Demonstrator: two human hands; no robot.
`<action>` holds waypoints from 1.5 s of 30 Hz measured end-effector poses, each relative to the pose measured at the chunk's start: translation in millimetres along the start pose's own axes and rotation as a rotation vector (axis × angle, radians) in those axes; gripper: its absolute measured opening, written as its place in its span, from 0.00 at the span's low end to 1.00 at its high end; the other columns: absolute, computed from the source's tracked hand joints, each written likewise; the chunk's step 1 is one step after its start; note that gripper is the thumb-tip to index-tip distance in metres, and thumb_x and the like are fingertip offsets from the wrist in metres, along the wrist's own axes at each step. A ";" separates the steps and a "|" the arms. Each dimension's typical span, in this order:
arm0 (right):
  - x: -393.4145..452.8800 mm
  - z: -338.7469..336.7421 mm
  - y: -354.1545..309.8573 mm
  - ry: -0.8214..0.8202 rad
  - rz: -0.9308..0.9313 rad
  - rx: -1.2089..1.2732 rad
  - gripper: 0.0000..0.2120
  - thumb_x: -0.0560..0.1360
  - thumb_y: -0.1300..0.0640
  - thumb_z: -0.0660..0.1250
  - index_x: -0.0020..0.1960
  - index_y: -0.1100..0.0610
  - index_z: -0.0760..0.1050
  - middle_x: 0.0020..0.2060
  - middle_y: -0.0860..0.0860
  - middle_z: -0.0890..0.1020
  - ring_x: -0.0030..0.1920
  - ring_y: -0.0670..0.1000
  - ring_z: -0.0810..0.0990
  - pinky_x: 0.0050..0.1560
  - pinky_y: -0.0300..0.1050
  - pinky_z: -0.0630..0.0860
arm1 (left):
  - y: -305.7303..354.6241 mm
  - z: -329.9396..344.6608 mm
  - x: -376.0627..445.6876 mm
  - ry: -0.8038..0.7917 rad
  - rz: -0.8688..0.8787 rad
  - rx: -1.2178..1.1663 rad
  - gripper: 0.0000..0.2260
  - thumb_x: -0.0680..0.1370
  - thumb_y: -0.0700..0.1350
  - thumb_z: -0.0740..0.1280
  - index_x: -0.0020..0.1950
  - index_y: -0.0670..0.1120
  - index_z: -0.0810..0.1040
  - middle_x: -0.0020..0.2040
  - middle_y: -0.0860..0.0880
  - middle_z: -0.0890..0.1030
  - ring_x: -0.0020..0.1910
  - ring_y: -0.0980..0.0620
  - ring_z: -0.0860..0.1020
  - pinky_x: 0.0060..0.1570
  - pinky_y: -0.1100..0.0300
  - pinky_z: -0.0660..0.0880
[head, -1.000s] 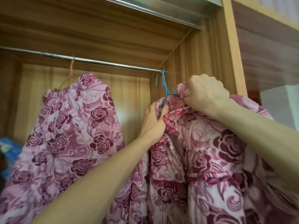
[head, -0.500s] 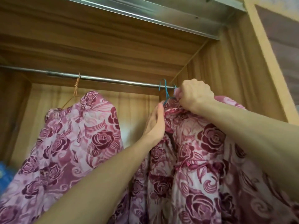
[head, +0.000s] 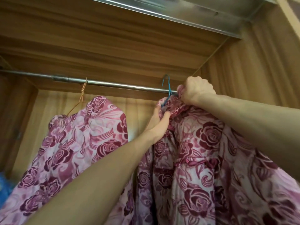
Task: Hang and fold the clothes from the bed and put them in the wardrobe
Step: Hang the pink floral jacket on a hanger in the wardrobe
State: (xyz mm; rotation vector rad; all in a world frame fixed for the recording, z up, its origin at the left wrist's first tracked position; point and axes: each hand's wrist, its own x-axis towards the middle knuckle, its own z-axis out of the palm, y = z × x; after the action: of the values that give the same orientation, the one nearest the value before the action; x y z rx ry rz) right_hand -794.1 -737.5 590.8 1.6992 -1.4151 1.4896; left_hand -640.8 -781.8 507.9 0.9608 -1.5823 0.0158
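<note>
I hold a pink rose-print garment [head: 203, 159] up inside the wardrobe on a blue wire hanger [head: 168, 88]. The hanger's hook is at the metal rail [head: 113, 83], near its right end. My right hand [head: 197, 91] grips the bunched top of the garment just right of the hook. My left hand [head: 159, 118] holds the fabric at the neck just under the hook, fingers partly hidden in the cloth. A second rose-print garment [head: 78, 146] hangs further left on an orange wire hanger [head: 82, 98].
The wardrobe's wooden side wall [head: 253, 75] stands close on the right, and its top panel and a metal door track [head: 170, 13] are overhead. Something blue [head: 4, 187] shows at the lower left edge.
Both hands have lifted the garment and blue hanger upward, bringing the hook from just under the rail up over it. The view has tilted further up.
</note>
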 end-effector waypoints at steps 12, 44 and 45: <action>-27.5 33.3 1.6 -0.172 -0.002 -0.092 0.16 0.82 0.45 0.64 0.59 0.56 0.77 0.60 0.57 0.81 0.61 0.61 0.81 0.48 0.49 0.70 | -20.3 7.3 -22.4 -0.170 -0.067 0.247 0.39 0.72 0.67 0.55 0.83 0.60 0.57 0.84 0.54 0.57 0.83 0.46 0.57 0.81 0.44 0.57; -487.1 -91.8 69.5 -0.180 -0.104 -0.527 0.34 0.84 0.37 0.53 0.82 0.56 0.61 0.81 0.53 0.65 0.83 0.54 0.57 0.82 0.57 0.55 | -59.4 -0.9 -424.0 -0.134 0.351 0.067 0.23 0.83 0.50 0.62 0.78 0.45 0.72 0.76 0.50 0.74 0.77 0.51 0.70 0.78 0.57 0.62; -503.2 -98.2 72.2 -0.181 -0.089 -0.527 0.34 0.84 0.37 0.55 0.82 0.57 0.62 0.80 0.53 0.66 0.83 0.54 0.58 0.82 0.56 0.55 | -57.8 -0.7 -436.2 -0.133 0.361 0.060 0.23 0.83 0.49 0.62 0.77 0.44 0.73 0.75 0.50 0.75 0.76 0.50 0.70 0.78 0.56 0.62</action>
State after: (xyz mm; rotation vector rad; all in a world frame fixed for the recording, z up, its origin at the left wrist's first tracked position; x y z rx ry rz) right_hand -839.7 -486.8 140.0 1.5556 -1.6212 0.8272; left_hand -636.3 -575.9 119.1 0.7230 -1.8706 0.2563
